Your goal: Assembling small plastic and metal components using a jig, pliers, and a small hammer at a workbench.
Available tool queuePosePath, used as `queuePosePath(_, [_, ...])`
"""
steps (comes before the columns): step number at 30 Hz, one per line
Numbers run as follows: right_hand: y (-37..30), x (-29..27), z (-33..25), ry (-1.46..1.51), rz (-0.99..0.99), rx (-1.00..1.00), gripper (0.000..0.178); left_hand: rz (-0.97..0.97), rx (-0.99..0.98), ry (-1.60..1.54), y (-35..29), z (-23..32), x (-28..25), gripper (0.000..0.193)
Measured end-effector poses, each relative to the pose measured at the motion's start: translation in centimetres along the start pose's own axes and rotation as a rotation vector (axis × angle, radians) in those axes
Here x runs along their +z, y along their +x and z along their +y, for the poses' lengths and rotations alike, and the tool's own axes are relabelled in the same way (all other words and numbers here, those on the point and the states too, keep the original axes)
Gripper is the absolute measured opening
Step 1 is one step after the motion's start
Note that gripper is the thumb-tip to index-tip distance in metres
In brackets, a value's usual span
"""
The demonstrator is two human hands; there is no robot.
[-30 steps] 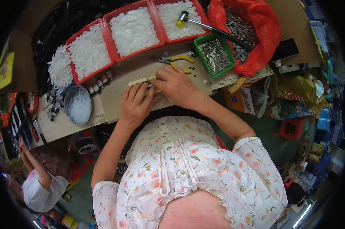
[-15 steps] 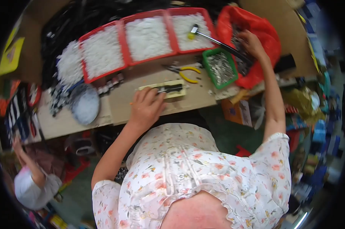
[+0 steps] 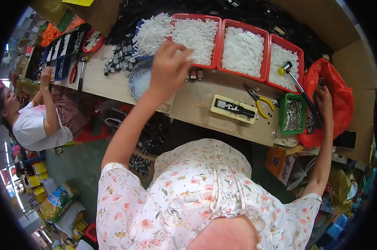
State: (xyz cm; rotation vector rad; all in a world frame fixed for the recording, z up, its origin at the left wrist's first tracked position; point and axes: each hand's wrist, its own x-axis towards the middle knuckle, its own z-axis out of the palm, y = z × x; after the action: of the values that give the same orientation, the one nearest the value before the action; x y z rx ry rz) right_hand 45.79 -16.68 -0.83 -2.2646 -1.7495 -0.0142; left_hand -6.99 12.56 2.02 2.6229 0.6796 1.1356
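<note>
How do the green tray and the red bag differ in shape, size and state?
The green tray is boxy with straight sides, while the red bag is crumpled with an uneven mouth.
The red bag looks larger than the green tray.
The right hand reaches into the red bag; no hand is in the green tray.
Both are open at the top.

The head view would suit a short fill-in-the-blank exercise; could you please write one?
The right hand is inside the ____ bag.
The pliers have ____ handles.
The tray beside the bag, holding metal pieces, is ____.
The cream block lies to the ____ of the pliers.
Missing words: red; yellow; green; left.
</note>
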Motion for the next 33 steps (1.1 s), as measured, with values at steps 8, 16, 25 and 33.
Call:
queuePosePath(8, [0.0, -0.1, -1.1, 0.007, -0.08, 0.017, 0.017, -0.066, 0.004, 0.34, 7.3, -11.6, -0.7, 0.02])
queuePosePath(16, [-0.9, -1.5, -1.3, 0.018, -0.065, 0.095, 0.019, -0.392, -0.013, 0.512, 10.1, -13.6, -0.3, 0.021])
queuePosePath(25, [-2.9, -3.2, -1.5, 0.102, -0.009, 0.249, 0.015, -0.245, -0.141, 0.143, 10.2, -12.4, -1.4, 0.017])
queuePosePath(33, [-4.4, -5.5, -0.4, 0.236, 0.208, 0.22, 0.02, -0.16, -0.036, 0.044, 4.5, -7.3, -8.3, 0.012])
